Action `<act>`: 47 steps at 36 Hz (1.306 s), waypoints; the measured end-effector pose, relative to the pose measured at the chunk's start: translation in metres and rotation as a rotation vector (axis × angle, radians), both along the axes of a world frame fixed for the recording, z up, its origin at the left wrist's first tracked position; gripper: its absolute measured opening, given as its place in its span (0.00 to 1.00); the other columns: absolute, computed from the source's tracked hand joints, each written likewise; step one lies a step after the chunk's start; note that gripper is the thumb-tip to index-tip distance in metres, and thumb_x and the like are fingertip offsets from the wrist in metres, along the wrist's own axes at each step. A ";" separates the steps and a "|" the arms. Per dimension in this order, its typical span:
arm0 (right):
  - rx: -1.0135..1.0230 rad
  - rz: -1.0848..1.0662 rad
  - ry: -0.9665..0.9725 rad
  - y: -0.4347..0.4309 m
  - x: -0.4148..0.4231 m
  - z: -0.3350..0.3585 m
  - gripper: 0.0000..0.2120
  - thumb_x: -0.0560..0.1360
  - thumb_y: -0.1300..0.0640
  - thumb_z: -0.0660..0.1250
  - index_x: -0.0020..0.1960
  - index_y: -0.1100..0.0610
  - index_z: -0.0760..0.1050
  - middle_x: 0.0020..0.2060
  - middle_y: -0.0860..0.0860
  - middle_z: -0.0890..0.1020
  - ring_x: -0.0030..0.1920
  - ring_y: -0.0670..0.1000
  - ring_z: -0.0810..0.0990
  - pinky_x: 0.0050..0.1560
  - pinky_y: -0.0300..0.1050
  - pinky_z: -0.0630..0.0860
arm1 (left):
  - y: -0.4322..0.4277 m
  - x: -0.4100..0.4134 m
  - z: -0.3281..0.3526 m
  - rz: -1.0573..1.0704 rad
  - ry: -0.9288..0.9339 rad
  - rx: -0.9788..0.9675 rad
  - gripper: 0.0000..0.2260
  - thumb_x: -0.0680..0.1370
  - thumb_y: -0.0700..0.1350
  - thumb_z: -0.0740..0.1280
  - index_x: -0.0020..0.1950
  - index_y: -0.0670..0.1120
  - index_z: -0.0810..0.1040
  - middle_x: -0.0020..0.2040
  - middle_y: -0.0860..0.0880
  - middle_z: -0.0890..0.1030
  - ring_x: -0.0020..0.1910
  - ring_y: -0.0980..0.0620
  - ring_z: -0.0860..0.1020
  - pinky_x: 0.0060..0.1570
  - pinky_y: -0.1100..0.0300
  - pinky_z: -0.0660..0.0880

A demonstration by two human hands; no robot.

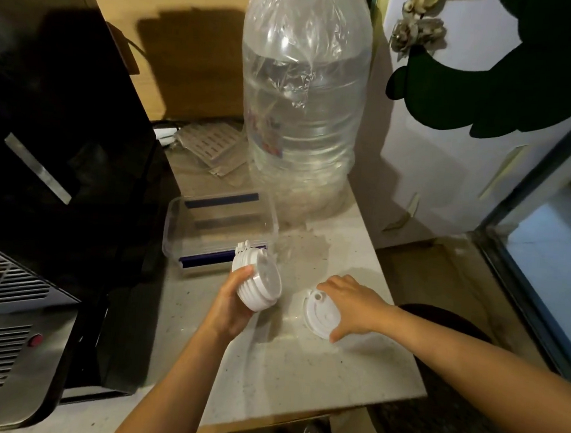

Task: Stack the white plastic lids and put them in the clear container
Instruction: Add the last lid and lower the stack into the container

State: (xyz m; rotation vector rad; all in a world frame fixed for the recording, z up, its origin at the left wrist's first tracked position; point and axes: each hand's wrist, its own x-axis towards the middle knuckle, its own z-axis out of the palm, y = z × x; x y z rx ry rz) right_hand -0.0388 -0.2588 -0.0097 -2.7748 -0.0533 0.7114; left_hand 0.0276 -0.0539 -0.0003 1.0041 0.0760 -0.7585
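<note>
My left hand point(232, 305) grips a stack of several white plastic lids point(261, 280), held tilted on its side just above the counter. A single white lid point(319, 311) lies flat on the pale counter point(283, 368) to the right of the stack. My right hand point(352, 305) covers that lid's right side, thumb at its near edge and fingers at its far edge. The clear rectangular container point(175, 229) with blue clips sits just behind the stack; it looks empty.
A tall clear plastic jug point(301, 116) lined with a plastic bag stands behind the container. A black appliance point(46, 132) and a metal vented one point(7, 315) fill the left. A white fridge door point(450, 160) stands right. The counter's edge drops off near my feet.
</note>
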 end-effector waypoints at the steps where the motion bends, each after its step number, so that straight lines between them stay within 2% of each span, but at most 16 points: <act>1: 0.003 -0.006 0.002 0.000 0.000 0.000 0.43 0.64 0.47 0.74 0.71 0.53 0.55 0.69 0.51 0.62 0.68 0.55 0.61 0.62 0.50 0.69 | -0.001 -0.001 0.000 -0.002 -0.005 0.009 0.29 0.48 0.49 0.74 0.48 0.50 0.74 0.30 0.51 0.83 0.30 0.55 0.80 0.29 0.62 0.78; 3: 0.012 -0.022 0.007 -0.001 0.000 0.000 0.43 0.64 0.47 0.74 0.71 0.53 0.55 0.69 0.51 0.63 0.68 0.55 0.61 0.61 0.50 0.70 | -0.002 -0.001 0.000 -0.002 -0.009 0.022 0.37 0.41 0.54 0.78 0.48 0.50 0.75 0.33 0.49 0.82 0.33 0.53 0.80 0.30 0.61 0.78; 6: 0.037 -0.063 -0.009 -0.004 0.001 0.006 0.41 0.64 0.47 0.74 0.70 0.52 0.57 0.67 0.51 0.64 0.67 0.54 0.62 0.60 0.50 0.71 | -0.002 0.001 -0.001 0.005 -0.002 0.022 0.40 0.39 0.57 0.79 0.48 0.50 0.75 0.35 0.49 0.81 0.34 0.53 0.79 0.30 0.61 0.78; 13: 0.113 -0.151 -0.115 -0.017 0.012 0.035 0.41 0.61 0.46 0.76 0.68 0.50 0.59 0.65 0.50 0.66 0.65 0.52 0.63 0.58 0.48 0.70 | -0.004 0.004 0.009 -0.017 -0.042 0.019 0.39 0.41 0.58 0.78 0.49 0.49 0.75 0.34 0.51 0.83 0.34 0.54 0.81 0.33 0.59 0.78; 17: 0.193 -0.187 -0.207 -0.021 0.023 0.062 0.41 0.60 0.46 0.77 0.67 0.49 0.61 0.64 0.50 0.66 0.65 0.52 0.64 0.61 0.50 0.69 | -0.007 0.008 0.019 -0.007 -0.082 0.024 0.39 0.41 0.59 0.78 0.50 0.51 0.74 0.43 0.47 0.79 0.42 0.50 0.76 0.41 0.54 0.75; 20: 0.277 -0.202 -0.281 -0.020 0.029 0.083 0.40 0.59 0.47 0.77 0.66 0.49 0.62 0.64 0.49 0.67 0.64 0.51 0.65 0.61 0.49 0.69 | -0.009 0.010 0.026 0.004 -0.098 0.012 0.40 0.42 0.59 0.78 0.51 0.51 0.73 0.46 0.46 0.76 0.44 0.49 0.75 0.43 0.53 0.74; 24: 0.402 -0.211 -0.337 -0.014 0.036 0.101 0.40 0.59 0.50 0.78 0.66 0.50 0.63 0.62 0.48 0.67 0.61 0.50 0.68 0.57 0.44 0.67 | -0.012 0.011 0.034 0.006 -0.118 -0.021 0.37 0.42 0.59 0.78 0.49 0.50 0.76 0.42 0.47 0.79 0.43 0.49 0.76 0.44 0.52 0.73; 29: 0.536 -0.188 -0.332 0.003 0.042 0.111 0.40 0.61 0.52 0.78 0.67 0.51 0.62 0.58 0.44 0.66 0.57 0.44 0.67 0.56 0.39 0.65 | -0.014 0.015 0.041 -0.019 -0.160 -0.078 0.33 0.48 0.59 0.77 0.50 0.49 0.79 0.44 0.47 0.82 0.44 0.48 0.77 0.45 0.52 0.72; 34: 0.627 -0.185 -0.302 0.021 0.052 0.109 0.39 0.61 0.54 0.78 0.66 0.52 0.63 0.58 0.45 0.66 0.59 0.46 0.68 0.57 0.42 0.69 | -0.016 0.016 0.048 -0.033 -0.214 -0.132 0.30 0.51 0.59 0.77 0.49 0.50 0.81 0.43 0.48 0.85 0.42 0.52 0.82 0.42 0.56 0.78; 37: 0.682 -0.199 -0.294 0.028 0.060 0.108 0.38 0.60 0.53 0.79 0.65 0.51 0.64 0.58 0.46 0.68 0.59 0.48 0.70 0.59 0.46 0.73 | -0.016 0.017 0.051 -0.026 -0.218 -0.146 0.33 0.51 0.59 0.77 0.53 0.48 0.78 0.43 0.48 0.85 0.42 0.52 0.82 0.40 0.57 0.79; 39: 0.701 -0.197 -0.289 0.031 0.065 0.107 0.38 0.60 0.53 0.78 0.65 0.50 0.64 0.58 0.46 0.69 0.58 0.48 0.70 0.57 0.46 0.73 | -0.015 0.019 0.052 -0.023 -0.233 -0.148 0.34 0.51 0.59 0.77 0.54 0.48 0.77 0.44 0.48 0.85 0.43 0.51 0.82 0.40 0.57 0.80; 43: 0.751 -0.197 -0.287 0.037 0.072 0.108 0.36 0.61 0.54 0.78 0.64 0.51 0.65 0.57 0.47 0.70 0.57 0.48 0.71 0.54 0.43 0.74 | -0.015 0.022 0.054 -0.024 -0.265 -0.156 0.30 0.53 0.59 0.77 0.52 0.49 0.80 0.45 0.48 0.85 0.45 0.51 0.82 0.43 0.57 0.80; 47: 0.761 -0.205 -0.284 0.040 0.078 0.108 0.35 0.61 0.54 0.78 0.63 0.51 0.65 0.57 0.47 0.71 0.57 0.49 0.72 0.56 0.46 0.75 | -0.015 0.029 0.056 0.003 -0.255 -0.157 0.34 0.52 0.59 0.77 0.54 0.47 0.78 0.45 0.48 0.85 0.44 0.51 0.82 0.42 0.56 0.80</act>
